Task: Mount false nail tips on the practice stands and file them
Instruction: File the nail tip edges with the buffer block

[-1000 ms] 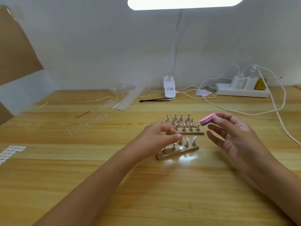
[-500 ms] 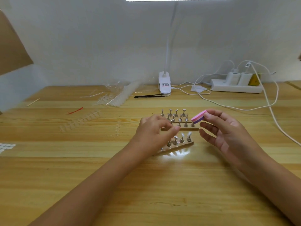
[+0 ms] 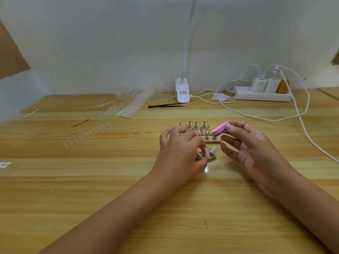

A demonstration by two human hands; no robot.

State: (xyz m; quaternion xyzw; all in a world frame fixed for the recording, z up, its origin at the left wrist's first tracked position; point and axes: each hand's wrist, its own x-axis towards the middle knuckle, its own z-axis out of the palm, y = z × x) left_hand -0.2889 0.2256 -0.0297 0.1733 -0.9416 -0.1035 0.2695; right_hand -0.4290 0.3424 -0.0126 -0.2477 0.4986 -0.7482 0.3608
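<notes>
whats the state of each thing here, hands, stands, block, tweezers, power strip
left hand, fingers curled on the near stand
right hand, pinching the buffer block
buffer block, held in the air, tilted
near stand, partly hidden, one clear nail tip mounted
far stands, upright, no tips visible
tweezers, lying flat, closed
power strip, chargers plugged in

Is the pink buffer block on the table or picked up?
Picked up: the right hand pinches the buffer block, off the table.
</notes>
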